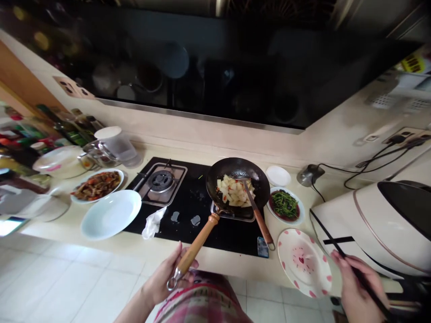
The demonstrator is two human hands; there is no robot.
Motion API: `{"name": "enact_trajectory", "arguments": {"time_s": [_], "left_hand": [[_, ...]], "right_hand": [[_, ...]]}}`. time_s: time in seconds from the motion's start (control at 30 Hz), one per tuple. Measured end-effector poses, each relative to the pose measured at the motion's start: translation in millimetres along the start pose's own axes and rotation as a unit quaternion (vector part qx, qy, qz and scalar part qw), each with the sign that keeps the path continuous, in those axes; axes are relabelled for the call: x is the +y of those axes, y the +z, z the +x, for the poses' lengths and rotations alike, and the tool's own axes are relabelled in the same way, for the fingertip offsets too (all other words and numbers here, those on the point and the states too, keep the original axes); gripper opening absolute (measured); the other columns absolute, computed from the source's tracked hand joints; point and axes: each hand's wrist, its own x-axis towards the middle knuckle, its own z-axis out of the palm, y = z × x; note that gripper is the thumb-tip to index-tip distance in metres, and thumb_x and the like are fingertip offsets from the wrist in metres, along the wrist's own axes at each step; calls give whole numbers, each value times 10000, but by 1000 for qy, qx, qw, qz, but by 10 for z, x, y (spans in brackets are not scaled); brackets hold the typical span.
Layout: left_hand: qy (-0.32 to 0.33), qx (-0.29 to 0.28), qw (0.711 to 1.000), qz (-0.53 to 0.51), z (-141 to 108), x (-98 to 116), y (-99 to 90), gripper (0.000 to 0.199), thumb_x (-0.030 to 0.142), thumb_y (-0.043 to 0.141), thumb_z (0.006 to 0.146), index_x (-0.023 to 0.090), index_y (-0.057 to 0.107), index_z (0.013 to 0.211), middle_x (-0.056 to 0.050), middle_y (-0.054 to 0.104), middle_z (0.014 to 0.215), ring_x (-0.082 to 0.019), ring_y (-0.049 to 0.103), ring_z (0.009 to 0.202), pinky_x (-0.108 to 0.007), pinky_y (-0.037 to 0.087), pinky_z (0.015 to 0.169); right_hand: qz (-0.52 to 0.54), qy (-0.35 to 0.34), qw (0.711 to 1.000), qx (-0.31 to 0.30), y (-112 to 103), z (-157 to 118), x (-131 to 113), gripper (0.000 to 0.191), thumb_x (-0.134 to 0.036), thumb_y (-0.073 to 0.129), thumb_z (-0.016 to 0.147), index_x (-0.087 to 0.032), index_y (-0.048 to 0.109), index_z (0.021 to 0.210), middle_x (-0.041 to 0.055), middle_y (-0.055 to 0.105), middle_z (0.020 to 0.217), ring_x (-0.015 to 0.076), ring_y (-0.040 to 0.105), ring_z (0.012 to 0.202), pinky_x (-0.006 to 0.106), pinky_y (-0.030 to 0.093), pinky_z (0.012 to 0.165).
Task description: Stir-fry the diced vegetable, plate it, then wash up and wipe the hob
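My left hand [170,273] is closed round the wooden handle [198,242] of a black wok [215,177], thumb on its left side and fingers beneath. The wok rests on the right burner and holds pale chopped vegetable pieces [232,190] with bits of red. A spatula [259,217] with a wooden handle leans in it, untouched by either hand. In my right hand [362,287] are black chopsticks [332,240], pointing up and left in front of a white appliance. Just left of that hand lies a plate [286,251] with a pink heart pattern.
A bowl of greens [286,204] and a small white dish [278,176] stand right of the wok. Left are a pale plate [112,215], a cooked dish [97,186], a jug [117,146] and a crumpled tissue [154,223]. A white appliance [340,208] borders the right; a dark hood hangs above.
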Motion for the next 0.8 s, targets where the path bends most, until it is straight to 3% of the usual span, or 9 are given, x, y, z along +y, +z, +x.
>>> {"name": "enact_trajectory", "arguments": {"time_s": [0.07, 0.13, 0.23, 0.33, 0.5, 0.63, 0.8], "left_hand": [[6, -11, 1000, -2, -13, 9, 26, 427, 590, 484, 842, 181, 517, 960, -39, 673, 795, -172, 649, 531, -257, 469, 482], [7, -26, 1000, -3, -30, 19, 44, 440, 607, 459, 843, 186, 516, 958, -35, 670, 784, -179, 642, 511, -276, 473, 491], [1, -56, 998, -2, -50, 19, 40, 477, 646, 429, 834, 199, 506, 982, -29, 667, 772, -190, 639, 484, -275, 445, 483], [-1, -74, 997, -2, -53, 0, 2, 519, 675, 413, 822, 190, 497, 986, -39, 667, 765, -186, 629, 461, -265, 418, 469], [8, -90, 996, 6, -35, -8, -81, 496, 628, 477, 825, 180, 469, 1037, -58, 677, 790, -180, 639, 483, -241, 388, 454], [3, -121, 993, 4, -15, 23, -139, 481, 604, 503, 826, 181, 461, 1052, -60, 675, 798, -178, 648, 493, -198, 297, 398], [-17, -156, 987, -23, -6, 39, -203, 443, 552, 529, 840, 189, 450, 1083, -48, 666, 784, -171, 651, 520, -227, 409, 464]], "right_hand": [[95, 49, 994, 38, 86, -29, -375, 271, -358, 701, 753, -182, 601, 932, 78, 684, 848, 228, 680, 710, 381, 567, 705], [116, 31, 993, 7, 223, -60, -663, 241, -366, 692, 768, -174, 611, 888, 65, 682, 813, 205, 677, 654, 345, 569, 648], [69, -76, 988, -119, 528, -133, -947, 180, -356, 680, 776, -193, 624, 828, 69, 686, 871, 204, 683, 704, 314, 568, 637], [-33, -204, 952, -225, 898, -212, -1133, 101, -314, 636, 817, -218, 641, 848, 64, 692, 906, 199, 675, 787, 312, 559, 725], [-99, -326, 901, -269, 1389, -250, -1274, 70, -258, 562, 874, -227, 624, 884, 38, 681, 871, 173, 660, 799, 277, 532, 765], [-118, -332, 887, -300, 1564, -250, -1279, 76, -237, 528, 894, -229, 604, 896, 30, 669, 866, 167, 653, 801, 277, 522, 776], [-140, -319, 882, -317, 1648, -321, -1258, 79, -249, 516, 902, -227, 585, 871, 38, 672, 886, 174, 653, 811, 283, 526, 780]]}}
